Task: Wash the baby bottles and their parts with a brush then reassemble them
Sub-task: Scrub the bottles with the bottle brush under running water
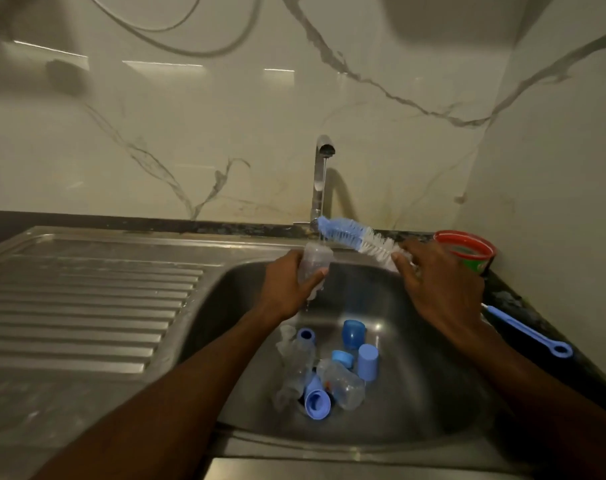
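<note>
My left hand (287,285) grips a clear baby bottle (314,263) upright over the sink, its mouth under the thin stream from the tap (323,174). My right hand (440,289) holds the blue and white bottle brush (358,239) by its near end; the bristle head points left, just above the bottle's mouth. On the sink floor lie two more clear bottles (343,384), several blue caps and rings (354,333) and a clear teat (287,336).
The steel sink basin (415,393) has a ribbed draining board (86,299) on its left. A red and green cup (467,249) stands at the back right corner. A thin blue teat brush (530,336) lies on the dark counter at right.
</note>
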`<state>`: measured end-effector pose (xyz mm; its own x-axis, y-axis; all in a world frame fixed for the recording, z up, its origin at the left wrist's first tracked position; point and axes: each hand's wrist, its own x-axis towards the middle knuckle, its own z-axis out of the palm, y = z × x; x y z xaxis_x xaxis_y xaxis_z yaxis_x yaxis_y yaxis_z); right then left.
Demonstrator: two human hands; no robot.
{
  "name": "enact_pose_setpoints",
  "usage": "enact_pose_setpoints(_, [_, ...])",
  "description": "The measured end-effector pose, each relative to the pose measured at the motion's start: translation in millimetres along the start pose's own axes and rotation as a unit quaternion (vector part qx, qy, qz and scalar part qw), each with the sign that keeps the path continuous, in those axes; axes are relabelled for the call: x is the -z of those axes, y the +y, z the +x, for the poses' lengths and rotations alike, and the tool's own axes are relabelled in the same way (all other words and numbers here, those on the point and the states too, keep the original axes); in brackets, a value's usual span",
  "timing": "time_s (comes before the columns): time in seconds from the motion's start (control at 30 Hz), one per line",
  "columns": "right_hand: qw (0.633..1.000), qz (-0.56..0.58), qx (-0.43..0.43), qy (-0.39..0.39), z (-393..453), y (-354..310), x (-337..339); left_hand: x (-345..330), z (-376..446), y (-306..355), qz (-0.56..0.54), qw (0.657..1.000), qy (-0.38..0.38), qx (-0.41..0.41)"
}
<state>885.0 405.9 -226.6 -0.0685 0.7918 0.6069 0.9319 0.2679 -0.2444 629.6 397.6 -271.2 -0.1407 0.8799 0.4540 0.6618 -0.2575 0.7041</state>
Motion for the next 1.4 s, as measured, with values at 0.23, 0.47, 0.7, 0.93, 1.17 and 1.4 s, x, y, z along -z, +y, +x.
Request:
enact_pose_setpoints(0.23, [0.999,0.002,0.038,-0.018,-2,-16,-5,-8,-4,3,-0.011,0.998,0.004,-0.063])
enact_pose_setpoints(0.47, [0.998,0.042,0.054,0.01,0,-6,-2,1,-2,7,-0.012,0.997,0.049,-0.063])
enact_pose_setpoints(0.7, [0.997,0.045,0.045,0.039,0,-13,-9,-10,-1,16,-0.013,0.996,0.036,-0.079])
enact_pose_setpoints(0.93, [0.996,0.064,0.06,0.015,-4,-7,-4,-5,-3,10,-0.031,0.997,0.067,-0.031])
enact_pose_setpoints(1.17, [0.996,0.065,0.053,-0.003,-1,-11,1,-11,1,7,-0.018,0.998,0.05,-0.041])
enact_pose_setpoints(1.4, [0.995,0.084,0.053,-0.011,-5,-24,-3,-13,-5,14,-0.032,0.996,0.012,-0.084])
